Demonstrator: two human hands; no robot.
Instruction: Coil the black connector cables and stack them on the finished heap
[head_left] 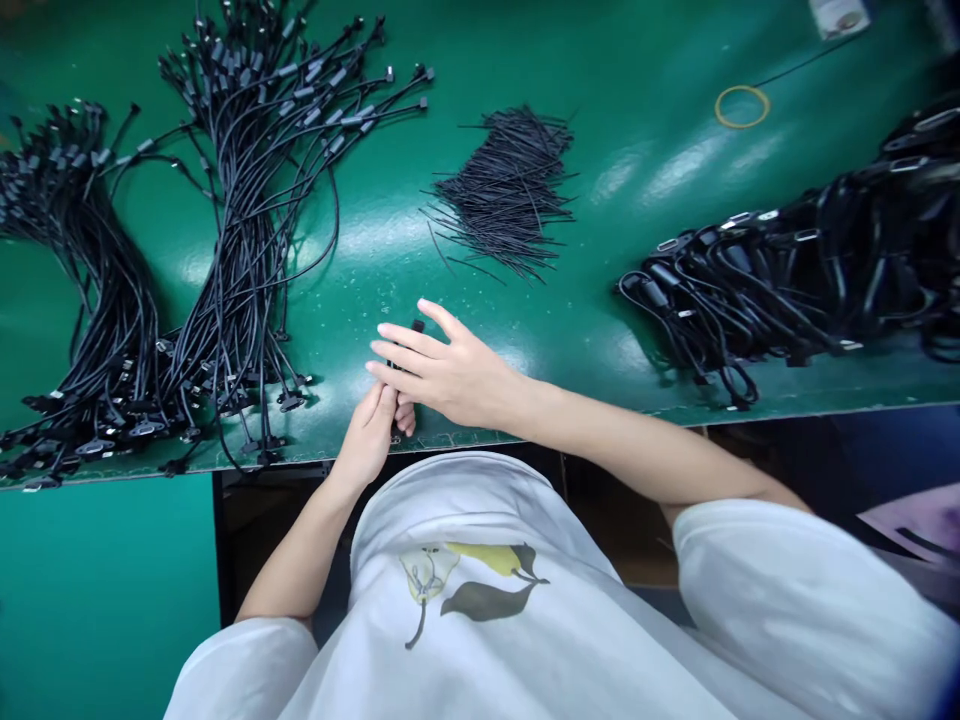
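Near the table's front edge, my left hand (pixel 370 432) is closed around a black cable (pixel 417 326). Only a small dark end and a short stretch of that cable show; the rest is hidden behind my hands. My right hand (pixel 457 372) lies across the top of it, fingers stretched out and slightly apart, fingertips over the left thumb and fingers. Whether the right palm touches the cable cannot be seen. Beyond my hands lies a pile of thin black ties (pixel 514 190).
Loose black cables with grey sleeves lie in two bunches, one at far left (pixel 112 260) and another beside it (pixel 251 220). Coiled cable bundles (pixel 772 270) line the right side. A yellow ring (pixel 742 106) lies at the back of the green table (pixel 600 60).
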